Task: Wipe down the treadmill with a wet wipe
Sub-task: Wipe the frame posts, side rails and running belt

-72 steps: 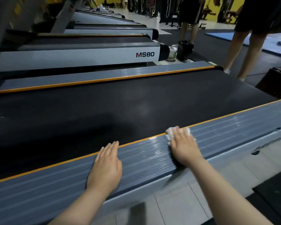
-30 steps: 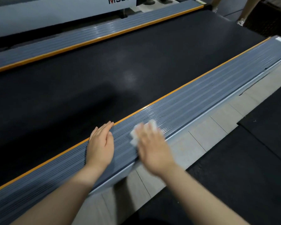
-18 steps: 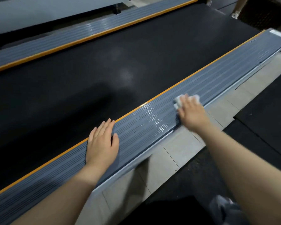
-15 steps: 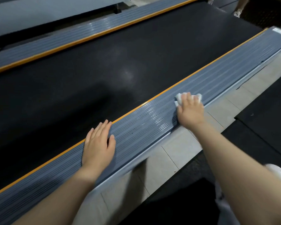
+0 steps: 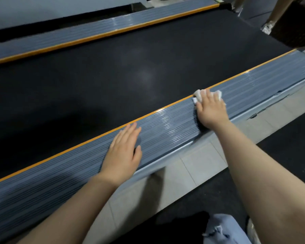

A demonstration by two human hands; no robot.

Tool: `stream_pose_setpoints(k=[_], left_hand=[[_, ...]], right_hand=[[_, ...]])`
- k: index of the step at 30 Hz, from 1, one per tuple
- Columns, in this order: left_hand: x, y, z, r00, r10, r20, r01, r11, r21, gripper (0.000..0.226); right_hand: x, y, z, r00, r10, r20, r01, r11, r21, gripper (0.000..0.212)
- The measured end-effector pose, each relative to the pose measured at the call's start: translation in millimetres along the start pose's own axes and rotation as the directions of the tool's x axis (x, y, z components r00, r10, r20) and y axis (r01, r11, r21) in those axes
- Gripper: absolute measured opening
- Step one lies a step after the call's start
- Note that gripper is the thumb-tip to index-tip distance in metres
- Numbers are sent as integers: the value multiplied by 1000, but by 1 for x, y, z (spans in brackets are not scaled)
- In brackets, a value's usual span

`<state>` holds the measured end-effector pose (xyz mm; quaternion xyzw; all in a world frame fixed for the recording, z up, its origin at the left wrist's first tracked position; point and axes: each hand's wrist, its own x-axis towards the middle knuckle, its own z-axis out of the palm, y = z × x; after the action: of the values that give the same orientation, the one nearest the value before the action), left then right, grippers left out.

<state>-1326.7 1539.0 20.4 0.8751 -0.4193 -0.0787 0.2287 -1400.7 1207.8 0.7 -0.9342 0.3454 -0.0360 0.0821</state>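
dim indoor light; a soft glare spot on the black belt (image 5: 144,76), streaky highlights on the grey side rail (image 5: 169,127), motion blur lower left, wide-angle bending at edges.

White wet wipe (image 5: 199,95), grey ribbed side rail (image 5: 165,127) with orange edge stripe (image 5: 99,139), black belt (image 5: 130,71)

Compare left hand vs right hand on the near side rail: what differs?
The left hand lies bare on the near side rail; the right hand presses a white wet wipe. The right hand sits farther along, toward the rail's far end. Both lie palm down, fingers extended.
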Motion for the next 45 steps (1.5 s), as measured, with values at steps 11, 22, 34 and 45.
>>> stream_pose_setpoints(k=[11,22,34,45], left_hand=[[152,134,98,994,-90,-70,95,993,74,54],[192,177,121,994,-106,-11,106,975,194,61],[194,182,125,985,-133,-108,155,962,226,56],[304,296,169,999,-19,29,15,992,124,67]], right_hand=[[17,69,-13,822,-557,121,552,830,75,63],[135,228,-38,996,-85,-7,84,995,-59,61],[173,299,-53,981,-189,35,189,982,-2,64],[127,272,-55,800,-591,105,587,807,68,57]])
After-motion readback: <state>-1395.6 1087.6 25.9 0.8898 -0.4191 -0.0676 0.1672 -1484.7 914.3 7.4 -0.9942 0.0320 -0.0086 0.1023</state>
